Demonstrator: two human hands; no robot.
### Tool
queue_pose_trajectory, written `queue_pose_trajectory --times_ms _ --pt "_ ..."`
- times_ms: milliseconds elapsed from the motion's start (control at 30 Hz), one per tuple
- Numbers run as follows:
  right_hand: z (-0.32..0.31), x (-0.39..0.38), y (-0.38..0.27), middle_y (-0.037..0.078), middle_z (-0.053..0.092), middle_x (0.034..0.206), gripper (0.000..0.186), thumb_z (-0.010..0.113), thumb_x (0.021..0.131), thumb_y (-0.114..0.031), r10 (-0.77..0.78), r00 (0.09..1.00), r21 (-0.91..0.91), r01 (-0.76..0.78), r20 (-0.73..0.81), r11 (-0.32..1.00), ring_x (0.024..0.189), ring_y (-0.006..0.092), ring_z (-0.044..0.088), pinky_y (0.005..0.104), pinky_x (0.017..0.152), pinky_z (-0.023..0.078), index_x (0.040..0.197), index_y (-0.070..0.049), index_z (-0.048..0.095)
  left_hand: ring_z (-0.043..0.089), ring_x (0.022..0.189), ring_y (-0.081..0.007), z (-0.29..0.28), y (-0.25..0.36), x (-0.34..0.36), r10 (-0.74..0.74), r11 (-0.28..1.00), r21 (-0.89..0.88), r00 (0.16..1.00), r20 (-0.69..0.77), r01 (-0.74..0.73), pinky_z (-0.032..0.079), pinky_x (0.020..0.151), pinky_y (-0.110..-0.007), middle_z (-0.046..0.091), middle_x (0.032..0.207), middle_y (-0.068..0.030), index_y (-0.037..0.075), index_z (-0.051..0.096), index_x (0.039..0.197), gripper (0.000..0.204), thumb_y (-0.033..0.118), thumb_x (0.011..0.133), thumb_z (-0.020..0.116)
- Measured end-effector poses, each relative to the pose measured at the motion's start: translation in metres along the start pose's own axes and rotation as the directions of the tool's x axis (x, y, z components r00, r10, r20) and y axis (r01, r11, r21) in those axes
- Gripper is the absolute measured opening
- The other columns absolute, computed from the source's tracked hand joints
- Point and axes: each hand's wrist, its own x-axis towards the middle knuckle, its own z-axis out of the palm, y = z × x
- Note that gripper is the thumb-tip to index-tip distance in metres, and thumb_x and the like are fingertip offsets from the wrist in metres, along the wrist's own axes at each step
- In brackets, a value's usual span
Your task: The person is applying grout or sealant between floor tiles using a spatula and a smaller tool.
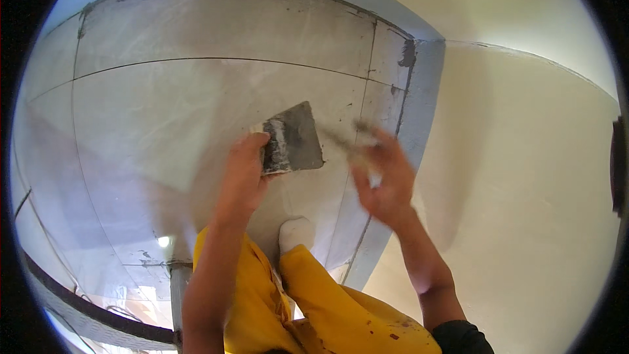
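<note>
Left hand (247,157)'s gripping a dark, squarish plate (303,137) by its left edge, whitish smear across its face, held over the floor tiles (164,108). Right hand (388,177)'s curled round a thin tool (339,140) just beside it, too blurry to identify.

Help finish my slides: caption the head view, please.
Left hand holding a smeared grey plate, right hand a motion-blurred tool, above pale tiles.

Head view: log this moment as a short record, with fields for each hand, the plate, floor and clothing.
Left hand: holds the squarish plate by its left side
Right hand: blurred, right of the plate, apparently with a thin tool; grip unclear
Plate: dark grey, whitish streaks
Floor: pale tiles, dark joints
Clothing: yellow trousers, dark-spotted
</note>
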Motion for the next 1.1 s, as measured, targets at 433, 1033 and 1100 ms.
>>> queue_pose_trajectory --times_ms 433,1033,1100 --pt "-0.023 0.124 0.213 0.014 0.06 0.099 0.032 0.054 0.07 0.002 -0.266 0.953 -0.711 0.088 -0.143 0.697 0.09 0.0319 0.054 0.0395 0.077 0.047 0.1 -0.002 0.062 0.048 0.108 -0.0304 0.003 0.015 -0.012 0.21 0.967 0.123 0.971 0.116 -0.224 0.04 0.091 -0.035 0.05 0.116 -0.0172 0.006 0.048 0.117 0.063 -0.011 0.059 0.064" --pt "-0.026 0.11 0.212 0.02 0.06 0.081 0.02 0.064 0.06 -0.006 0.125 0.991 -0.779 -0.038 0.052 0.626 0.077 0.0375 0.059 0.044 0.068 0.049 0.077 0.002 0.058 0.044 0.112 -0.0357 0.031 0.04 -0.029 -0.021 0.991 -0.132 0.994 -0.108 0.006 0.034 0.098 -0.039 0.046 0.123 -0.0188 0.008 0.047 0.115 0.059 -0.01 0.061 0.064" --pt "-0.022 0.093 0.198 0.017 0.063 0.081 0.019 0.068 0.064 -0.011 0.212 0.975 -0.776 -0.085 0.064 0.625 0.079 0.034 0.062 0.0437 0.069 0.051 0.08 -0.001 0.064 0.049 0.095 -0.0227 0.019 0.027 -0.021 0.204 0.979 0.023 0.979 -0.008 -0.204 0.039 0.084 -0.032 0.052 0.106 -0.011 0.004 0.051 0.107 0.034 0.0 0.073 0.054"
